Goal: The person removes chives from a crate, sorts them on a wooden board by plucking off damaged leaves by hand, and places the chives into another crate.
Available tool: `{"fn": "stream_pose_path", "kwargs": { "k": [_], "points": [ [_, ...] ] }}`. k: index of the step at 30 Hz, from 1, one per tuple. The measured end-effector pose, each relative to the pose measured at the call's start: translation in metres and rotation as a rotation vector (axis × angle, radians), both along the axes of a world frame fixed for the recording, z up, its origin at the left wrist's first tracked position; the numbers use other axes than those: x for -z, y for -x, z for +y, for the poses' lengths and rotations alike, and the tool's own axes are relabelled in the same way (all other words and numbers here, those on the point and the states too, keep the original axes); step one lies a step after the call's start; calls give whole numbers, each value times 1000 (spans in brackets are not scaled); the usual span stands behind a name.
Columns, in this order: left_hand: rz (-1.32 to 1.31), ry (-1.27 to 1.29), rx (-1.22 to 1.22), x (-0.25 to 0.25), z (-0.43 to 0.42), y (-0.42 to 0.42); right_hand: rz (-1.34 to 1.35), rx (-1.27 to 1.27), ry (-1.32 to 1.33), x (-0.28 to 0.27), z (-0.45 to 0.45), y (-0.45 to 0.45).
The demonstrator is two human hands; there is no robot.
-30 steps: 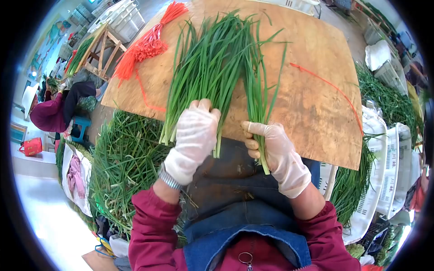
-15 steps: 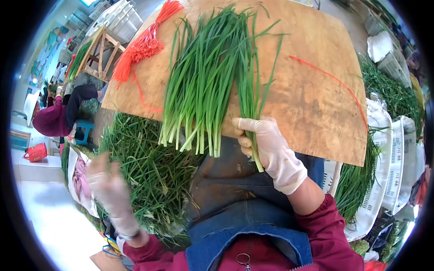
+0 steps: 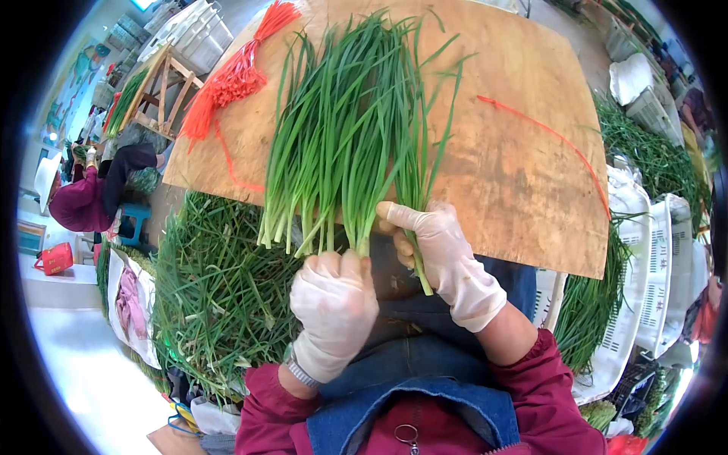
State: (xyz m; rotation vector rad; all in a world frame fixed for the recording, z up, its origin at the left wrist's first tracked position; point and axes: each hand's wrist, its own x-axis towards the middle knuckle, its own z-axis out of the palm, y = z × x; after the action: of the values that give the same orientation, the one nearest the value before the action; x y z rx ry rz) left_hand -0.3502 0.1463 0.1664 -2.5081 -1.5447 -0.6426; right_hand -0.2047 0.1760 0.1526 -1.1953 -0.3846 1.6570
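A spread bunch of garlic chives [image 3: 341, 129] lies on the wooden board, its pale cut ends hanging over the near edge. My left hand [image 3: 334, 303], in a whitish glove, is closed at the lower ends of these stalks; its fingertips are partly hidden. A smaller bundle of chives [image 3: 419, 262] is gripped in my gloved right hand [image 3: 444, 254], thumb across the stalks, their ends poking out below. The leaves of that bundle rest on the board beside the larger bunch.
The wooden board [image 3: 523, 174] carries a heap of red ties [image 3: 231, 91] at far left and a single red strip [image 3: 550, 133] at right. Loose greens [image 3: 220, 296] lie below left. White crates [image 3: 637, 265] stand at right. Another person [image 3: 83, 197] sits at far left.
My left hand has come from the lower left to the base of the large bunch and closed there. My right hand keeps its hold on the smaller bundle, nearly in place.
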Motion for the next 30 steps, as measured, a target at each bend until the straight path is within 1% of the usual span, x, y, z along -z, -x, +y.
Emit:
{"fn": "stream_pose_path", "kwargs": {
  "k": [3,6,7,9,10,11,13,17,20,23,24,25,26,27,29,30],
  "points": [
    [-106,-15,108,5,-8,-2,18,0,-21,-5,-1,1],
    [-57,-83,137,8,-8,-2,20,-28,-33,-9,-5,-1],
    [-185,34,149,8,-10,-2,14,-46,-40,-9,-6,-3],
    [-444,269,170,5,-13,-2,128,-34,-65,-4,-7,-6],
    [-638,498,135,0,-12,0,185,-29,-79,-2,-7,-8],
    [-945,755,71,12,-10,5,243,-37,-95,2,-8,-10],
    [-1162,1206,-161,-13,1,6,361,-55,-126,7,-10,-14],
    [-1272,1338,-121,-6,8,0,400,-89,-155,9,-11,-13],
    [-1287,1336,-128,-7,10,-5,328,-86,-160,9,-12,-15],
    [-1139,980,-211,-15,9,7,211,-17,-145,8,-12,-26],
    [-1175,832,-267,-10,10,12,206,-29,-124,8,-11,-32],
    [-1182,814,-299,-4,12,22,181,-29,-128,5,-10,-35],
    [-1017,675,-261,12,12,30,191,3,-85,1,-9,-34],
    [-853,538,-221,16,12,31,200,33,-42,-2,-9,-32],
    [-547,458,-176,15,7,24,210,24,30,-3,-7,-26],
    [-438,521,-164,22,6,23,213,19,66,-3,-6,-24]
  ]
}}
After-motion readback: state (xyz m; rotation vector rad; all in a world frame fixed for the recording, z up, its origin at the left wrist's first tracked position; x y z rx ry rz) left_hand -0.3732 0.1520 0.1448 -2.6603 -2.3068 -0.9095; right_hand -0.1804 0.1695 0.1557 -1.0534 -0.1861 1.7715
